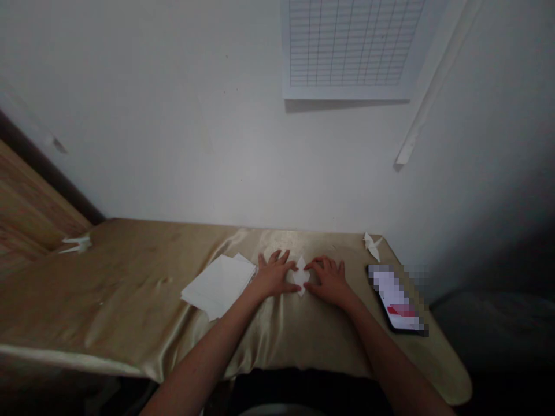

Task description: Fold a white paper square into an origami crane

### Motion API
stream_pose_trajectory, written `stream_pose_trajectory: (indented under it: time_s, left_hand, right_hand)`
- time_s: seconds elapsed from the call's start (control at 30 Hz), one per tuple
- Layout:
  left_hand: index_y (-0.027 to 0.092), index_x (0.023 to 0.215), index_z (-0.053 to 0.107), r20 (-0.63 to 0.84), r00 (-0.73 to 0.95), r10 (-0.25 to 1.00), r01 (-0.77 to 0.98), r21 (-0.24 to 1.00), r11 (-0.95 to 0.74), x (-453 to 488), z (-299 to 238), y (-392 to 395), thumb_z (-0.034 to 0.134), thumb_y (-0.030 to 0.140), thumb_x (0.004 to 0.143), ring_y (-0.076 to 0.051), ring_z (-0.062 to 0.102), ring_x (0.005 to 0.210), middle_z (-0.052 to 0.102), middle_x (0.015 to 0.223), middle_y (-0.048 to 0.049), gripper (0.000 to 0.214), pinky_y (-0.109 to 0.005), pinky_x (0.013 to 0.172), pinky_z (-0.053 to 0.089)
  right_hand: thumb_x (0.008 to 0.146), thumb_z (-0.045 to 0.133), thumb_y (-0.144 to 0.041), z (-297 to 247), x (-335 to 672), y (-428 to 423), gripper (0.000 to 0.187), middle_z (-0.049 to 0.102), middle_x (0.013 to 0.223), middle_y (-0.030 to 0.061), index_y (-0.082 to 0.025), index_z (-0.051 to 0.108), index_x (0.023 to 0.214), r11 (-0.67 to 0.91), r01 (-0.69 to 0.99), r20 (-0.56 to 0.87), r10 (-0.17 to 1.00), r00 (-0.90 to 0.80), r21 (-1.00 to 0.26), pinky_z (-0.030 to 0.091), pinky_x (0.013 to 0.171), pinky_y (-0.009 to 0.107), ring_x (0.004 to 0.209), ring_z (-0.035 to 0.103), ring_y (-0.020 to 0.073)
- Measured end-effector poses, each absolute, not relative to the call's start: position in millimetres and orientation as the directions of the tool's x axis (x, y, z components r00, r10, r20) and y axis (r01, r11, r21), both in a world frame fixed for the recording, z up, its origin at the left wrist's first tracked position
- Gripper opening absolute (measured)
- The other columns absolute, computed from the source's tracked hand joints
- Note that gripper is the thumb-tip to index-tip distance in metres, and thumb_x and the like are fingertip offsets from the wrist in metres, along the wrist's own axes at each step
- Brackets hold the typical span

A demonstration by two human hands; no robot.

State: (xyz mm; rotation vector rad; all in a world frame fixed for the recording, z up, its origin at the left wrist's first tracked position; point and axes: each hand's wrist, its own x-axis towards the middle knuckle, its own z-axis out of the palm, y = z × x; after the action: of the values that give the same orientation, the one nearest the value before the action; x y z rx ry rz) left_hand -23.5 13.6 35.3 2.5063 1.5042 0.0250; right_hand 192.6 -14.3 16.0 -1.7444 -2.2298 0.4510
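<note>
A small folded piece of white paper (300, 275) lies on the gold satin cloth (130, 294) at the middle of the table, with its pointed ends up and down. My left hand (274, 275) comes in from the left and my right hand (328, 281) from the right. The fingertips of both hands hold the paper at its sides, and the palms rest low over the cloth. Just left of my left hand lies a stack of white paper sheets (218, 286).
A phone (396, 299) with a pixelated screen lies on the cloth to the right. Folded paper cranes stand at the far right (372, 245) and far left (77, 244). A gridded chart (351, 43) hangs on the wall (173, 115) behind. A wooden surface (26, 214) adjoins at left.
</note>
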Motion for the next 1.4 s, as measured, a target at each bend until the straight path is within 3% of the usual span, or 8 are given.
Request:
stream_pose_trajectory:
  time_s: [0.4, 0.67, 0.9, 1.4]
  left_hand:
    - [0.035, 0.136, 0.053, -0.167, 0.457, 0.874, 0.882, 0.210, -0.422, -23.6, 37.9, 13.4, 0.071, 0.074, 0.067, -0.042, 0.011, 0.153, 0.020, 0.166, -0.0135, 0.081, -0.081, 0.108, 0.007]
    - [0.035, 0.137, 0.051, -0.153, 0.474, 0.867, 0.865, 0.264, -0.426, -26.3, 36.8, 6.9, 0.062, 0.076, 0.075, -0.040, 0.010, 0.153, 0.015, 0.167, -0.0138, 0.075, -0.081, 0.108, 0.006]
    - [0.034, 0.138, 0.050, -0.166, 0.463, 0.871, 0.874, 0.248, -0.417, -23.3, 34.7, 6.4, 0.065, 0.074, 0.073, -0.043, 0.009, 0.153, 0.014, 0.167, -0.0148, 0.078, -0.082, 0.107, 0.004]
    - [0.033, 0.140, 0.046, -0.223, 0.458, 0.861, 0.879, 0.261, -0.400, -23.3, 33.6, 7.2, 0.072, 0.079, 0.059, -0.042, 0.001, 0.154, 0.005, 0.167, -0.0174, 0.097, -0.082, 0.106, 0.000]
  right_hand:
    - [0.083, 0.064, -0.052, 14.4, 192.5, -13.7, 0.047, 0.046, 0.141, 0.0060, -0.038, 0.057, 0.127, 0.217, 0.887, 0.010, 0.972, -0.233, -0.408, 0.001, 0.114, 0.072, 0.142, 0.030, 0.0302]
    - [0.083, 0.064, -0.051, 16.4, 192.8, -14.7, 0.047, 0.045, 0.142, 0.0060, -0.038, 0.057, 0.127, 0.217, 0.894, -0.001, 0.972, -0.236, -0.392, 0.002, 0.114, 0.071, 0.142, 0.031, 0.0308]
    - [0.084, 0.062, -0.052, 16.4, 192.7, -14.4, 0.047, 0.045, 0.143, 0.0058, -0.038, 0.056, 0.129, 0.221, 0.893, 0.004, 0.971, -0.238, -0.393, 0.003, 0.114, 0.071, 0.142, 0.030, 0.0313]
    - [0.082, 0.065, -0.051, 15.9, 192.1, -13.4, 0.049, 0.045, 0.143, 0.0063, -0.038, 0.056, 0.128, 0.220, 0.885, 0.006, 0.971, -0.238, -0.410, 0.000, 0.114, 0.071, 0.144, 0.028, 0.0303]
